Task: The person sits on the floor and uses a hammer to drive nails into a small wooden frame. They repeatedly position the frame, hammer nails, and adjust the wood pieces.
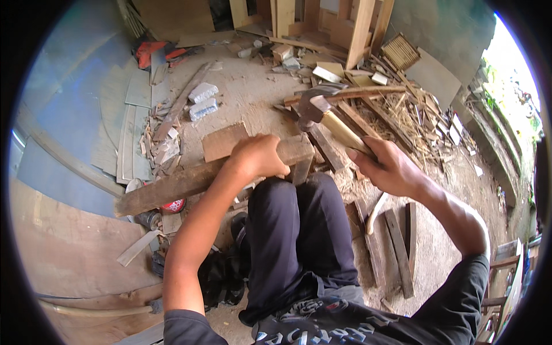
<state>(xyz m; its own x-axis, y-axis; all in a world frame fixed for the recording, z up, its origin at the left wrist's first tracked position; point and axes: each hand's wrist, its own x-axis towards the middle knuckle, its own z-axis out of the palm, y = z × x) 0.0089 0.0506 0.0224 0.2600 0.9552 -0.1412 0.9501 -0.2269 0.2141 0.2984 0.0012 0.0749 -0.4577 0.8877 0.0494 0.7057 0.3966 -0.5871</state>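
A long, weathered wooden beam (167,191) lies slantwise in front of my knees, its right end the higher in the picture. My left hand (260,156) is closed over the beam near that end; its fingertips are partly hidden, so a small thing between them cannot be made out. In my right hand (388,167) is a claw hammer (339,127), gripped by its pale wooden handle. The hammer's dark metal head is raised above and just right of the beam's end, apart from it. Behind my left hand a flat brown board piece (223,141) stands against the beam.
Timber offcuts (368,92) and splinters pile up at the far right. Two pale broken blocks (203,100) lie on the floor at the left. Several wood strips (398,253) rest beside my right leg. A blue-grey panel (69,98) lines the left side.
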